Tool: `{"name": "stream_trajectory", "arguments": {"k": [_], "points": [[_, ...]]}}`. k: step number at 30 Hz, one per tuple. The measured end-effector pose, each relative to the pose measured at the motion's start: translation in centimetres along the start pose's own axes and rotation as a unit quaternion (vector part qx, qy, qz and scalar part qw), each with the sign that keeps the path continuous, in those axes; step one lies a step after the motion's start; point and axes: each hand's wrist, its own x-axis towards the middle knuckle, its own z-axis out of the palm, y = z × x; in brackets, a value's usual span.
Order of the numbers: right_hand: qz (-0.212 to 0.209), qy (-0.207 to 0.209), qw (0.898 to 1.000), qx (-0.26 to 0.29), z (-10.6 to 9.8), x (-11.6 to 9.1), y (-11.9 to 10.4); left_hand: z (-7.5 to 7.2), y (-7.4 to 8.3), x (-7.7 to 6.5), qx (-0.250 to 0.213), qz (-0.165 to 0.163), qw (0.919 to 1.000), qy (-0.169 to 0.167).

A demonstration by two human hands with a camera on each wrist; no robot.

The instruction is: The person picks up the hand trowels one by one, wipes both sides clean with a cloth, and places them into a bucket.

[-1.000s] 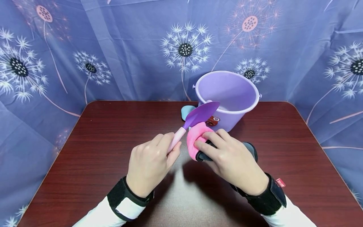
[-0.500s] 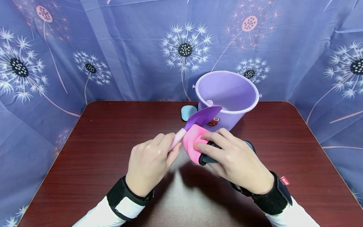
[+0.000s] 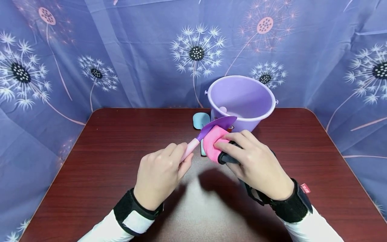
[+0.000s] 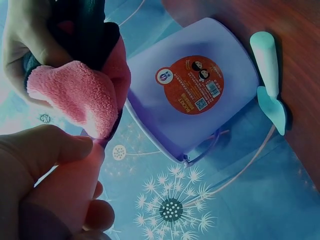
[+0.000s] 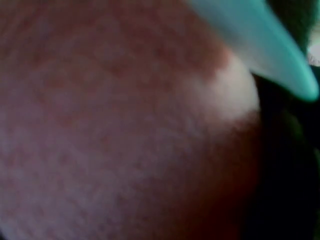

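My left hand (image 3: 163, 169) grips the pale pink handle of a toy trowel (image 3: 191, 148), whose purple blade points up and right toward the bucket. Fingers of my right hand (image 3: 252, 164) hold a bunched pink cloth (image 3: 214, 143) with dark grey backing and black edging. In the head view the cloth overlaps the lower side of the blade. Seen from the left wrist, the pink cloth (image 4: 75, 92) covers most of the blade close to where it joins the handle (image 4: 75, 182). Blurred skin and a teal edge (image 5: 280, 55) fill the right wrist view.
A light purple bucket (image 3: 242, 79) stands at the table's back edge, behind the trowel blade. Beside it lies a teal toy trowel (image 4: 267, 65), partly hidden in the head view by the purple one. A dandelion-print curtain (image 3: 136, 60) surrounds the dark red table (image 3: 121, 134).
My right hand and the cloth shift along the blade, first slightly toward me, then up and right. The blade dips a little. More of the teal trowel's handle shows; my left hand stays put.
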Motion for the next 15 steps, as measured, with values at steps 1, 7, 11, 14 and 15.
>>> {"name": "stream_trajectory", "arguments": {"k": [1,7,11,14,15], "points": [[0.006,0.001,1.000,-0.002,0.0,0.0,0.1,0.0,0.0,0.0,0.001,-0.001,1.0000,-0.001],[0.018,0.019,1.000,-0.006,-0.4,-0.1,1.1,0.1,-0.2,-0.2,0.000,-0.003,0.9999,-0.011],[0.022,0.038,0.999,-0.006,-0.7,-0.2,1.6,0.0,-0.3,-0.1,0.004,-0.002,1.0000,-0.009],[0.028,0.053,0.998,-0.008,-1.0,-0.2,1.8,0.0,-0.3,-0.1,0.006,-0.001,1.0000,-0.007],[0.028,0.059,0.998,-0.009,-1.1,-0.2,1.8,0.0,-0.3,-0.1,0.005,-0.001,1.0000,-0.007]]}}
